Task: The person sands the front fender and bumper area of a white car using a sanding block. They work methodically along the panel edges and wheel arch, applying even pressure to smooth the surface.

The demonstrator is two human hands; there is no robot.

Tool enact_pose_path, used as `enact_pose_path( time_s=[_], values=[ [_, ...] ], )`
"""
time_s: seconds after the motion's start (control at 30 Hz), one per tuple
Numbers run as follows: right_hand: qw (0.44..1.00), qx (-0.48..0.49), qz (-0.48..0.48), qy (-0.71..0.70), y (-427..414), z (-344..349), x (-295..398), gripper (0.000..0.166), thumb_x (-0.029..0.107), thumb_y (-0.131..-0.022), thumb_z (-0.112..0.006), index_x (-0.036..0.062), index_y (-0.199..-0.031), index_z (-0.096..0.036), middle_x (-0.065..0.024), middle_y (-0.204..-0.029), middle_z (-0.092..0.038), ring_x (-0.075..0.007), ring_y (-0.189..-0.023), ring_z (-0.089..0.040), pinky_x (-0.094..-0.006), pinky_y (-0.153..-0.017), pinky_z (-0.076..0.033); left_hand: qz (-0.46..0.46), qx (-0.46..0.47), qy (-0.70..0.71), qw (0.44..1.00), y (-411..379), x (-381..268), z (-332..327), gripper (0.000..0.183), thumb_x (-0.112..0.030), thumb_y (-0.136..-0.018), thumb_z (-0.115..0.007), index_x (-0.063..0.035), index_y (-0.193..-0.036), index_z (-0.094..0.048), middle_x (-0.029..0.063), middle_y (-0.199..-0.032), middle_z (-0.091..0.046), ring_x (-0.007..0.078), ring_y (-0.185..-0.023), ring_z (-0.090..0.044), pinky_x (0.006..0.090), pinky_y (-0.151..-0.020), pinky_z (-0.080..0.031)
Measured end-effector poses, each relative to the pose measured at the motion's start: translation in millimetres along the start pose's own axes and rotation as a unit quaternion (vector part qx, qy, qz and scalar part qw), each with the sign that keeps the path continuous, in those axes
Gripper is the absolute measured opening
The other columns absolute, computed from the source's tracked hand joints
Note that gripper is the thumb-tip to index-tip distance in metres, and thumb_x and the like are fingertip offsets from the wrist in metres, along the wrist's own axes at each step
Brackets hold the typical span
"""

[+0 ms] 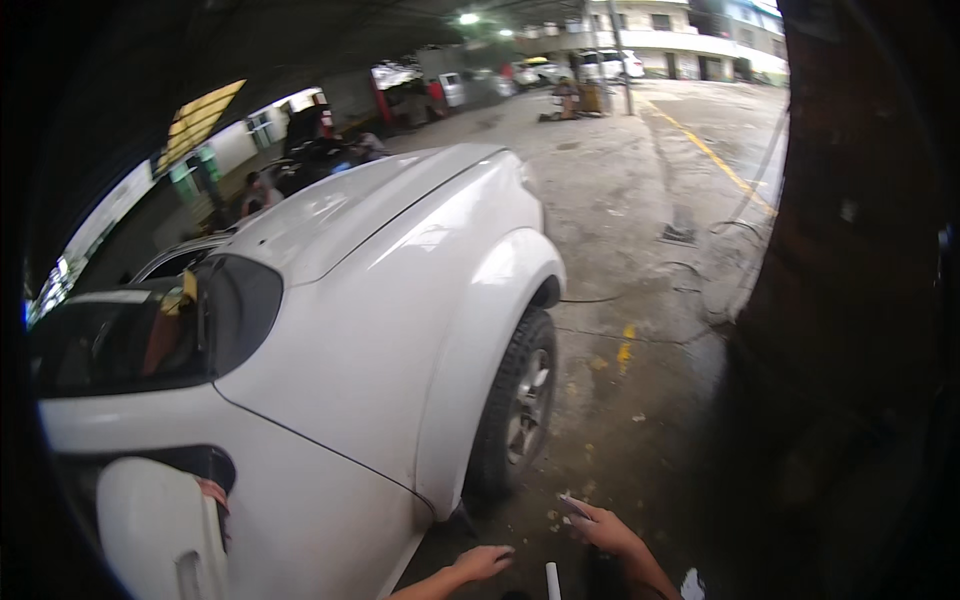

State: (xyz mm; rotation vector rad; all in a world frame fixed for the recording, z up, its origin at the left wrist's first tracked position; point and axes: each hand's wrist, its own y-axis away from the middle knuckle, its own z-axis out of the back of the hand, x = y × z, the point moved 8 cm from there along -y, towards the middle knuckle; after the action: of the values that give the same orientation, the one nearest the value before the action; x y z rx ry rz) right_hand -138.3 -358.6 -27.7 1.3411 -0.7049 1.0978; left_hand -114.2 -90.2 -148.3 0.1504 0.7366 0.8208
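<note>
My right hand (606, 531) grips a small flat object (576, 508), dark and thin; its kind is unclear. To its left, my left hand (480, 562) hangs with fingers loosely curled; whether anything is in it cannot be made out. Between my forearms a narrow white rod-like piece (553, 579) shows at the bottom edge. Both hands are over the floor, beside the front fender of a white car (360, 352) and apart from it. The car's front wheel (525, 405), with a chunky tyre and silver rim, stands just ahead of them.
A white wing mirror (154, 525) juts out at lower left. A dark upright mass (847, 300) fills the right side. Cables or hoses (712, 289) lie on the stained concrete floor (600, 187). Beyond the bonnet, a person (259, 191) is near another car with its bonnet raised.
</note>
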Motion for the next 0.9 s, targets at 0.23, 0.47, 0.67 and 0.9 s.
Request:
enact_pose_path(
  time_s=[0.23,0.47,0.67,0.9],
  values=[
    [0.990,-0.092,0.016,-0.109,139,-44,26,0.051,0.043,-0.108,-0.055,0.0073,-0.144,-0.064,-0.0100,-0.104,-0.075,-0.0186,-0.084,-0.069,-0.0340,-0.066,-0.056,0.102,0.009,0.626,0.773,43,-188,63,0.037,-0.035,-0.110,-0.056,-0.0073,-0.133,-0.065,0.0060,-0.112,-0.071,0.0171,-0.096,-0.071,0.0297,-0.076,-0.056],
    [0.954,-0.269,-0.090,-0.096,290,-64,-25,0.046,0.042,-0.103,-0.062,0.0000,-0.117,-0.074,-0.0154,-0.088,-0.076,-0.0255,-0.083,-0.074,-0.0412,-0.078,-0.057,0.104,0.144,0.530,0.829,97,-248,6,0.044,-0.026,-0.109,-0.062,-0.0075,-0.147,-0.052,0.0083,-0.123,-0.068,0.0204,-0.095,-0.068,0.0327,-0.078,-0.056],
    [0.869,-0.380,-0.285,-0.140,428,-73,-187,0.054,0.058,-0.091,-0.067,0.0110,-0.116,-0.077,-0.0140,-0.092,-0.078,-0.0252,-0.084,-0.072,-0.0440,-0.069,-0.058,-0.126,0.298,0.160,0.933,52,-231,-73,0.025,-0.016,-0.104,-0.063,-0.0069,-0.127,-0.070,0.0120,-0.114,-0.077,0.0261,-0.099,-0.075,0.0388,-0.086,-0.059],
    [0.574,-0.569,-0.546,-0.220,752,-152,-297,0.056,0.061,-0.090,-0.067,0.0158,-0.122,-0.078,-0.0165,-0.123,-0.077,-0.0320,-0.115,-0.074,-0.0427,-0.096,-0.059,-0.146,0.364,-0.170,0.904,10,-152,-106,0.045,-0.044,-0.103,-0.067,-0.0061,-0.127,-0.074,0.0186,-0.121,-0.077,0.0324,-0.112,-0.073,0.0435,-0.094,-0.058]
  ],
)
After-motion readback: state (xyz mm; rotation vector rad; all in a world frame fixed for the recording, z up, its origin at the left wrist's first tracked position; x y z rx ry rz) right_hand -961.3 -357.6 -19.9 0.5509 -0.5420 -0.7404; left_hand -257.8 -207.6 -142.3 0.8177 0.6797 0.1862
